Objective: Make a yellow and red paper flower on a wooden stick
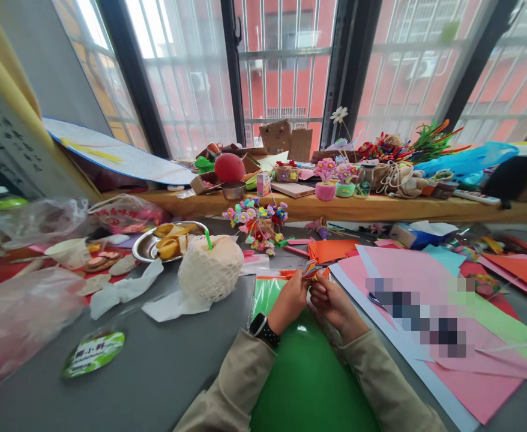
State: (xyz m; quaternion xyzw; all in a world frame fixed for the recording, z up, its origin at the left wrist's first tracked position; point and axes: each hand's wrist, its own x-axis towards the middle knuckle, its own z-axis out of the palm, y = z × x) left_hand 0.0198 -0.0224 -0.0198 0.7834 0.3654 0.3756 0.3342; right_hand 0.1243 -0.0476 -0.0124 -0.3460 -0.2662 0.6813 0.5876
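Note:
My left hand [289, 300], with a dark watch on its wrist, pinches a small multicoloured striped piece [311, 270] in orange, blue and white. From the other side my right hand [335, 303] has its fingers curled in against the same piece. The fingers partly hide it, so I cannot tell whether it is folded paper or bundled strips. Under both hands lies a glossy green sheet [306, 378], with a clear plastic edge at its upper left. Orange paper [331, 251] lies just beyond my fingertips.
To the left stand a netted coconut [210, 267] with a green straw, a metal bowl [144, 247] of banana peels, and plastic bags [24, 324]. Pink paper sheets [394, 264] spread at the right. Small craft flowers [258, 225] stand behind, before a cluttered windowsill [191, 205].

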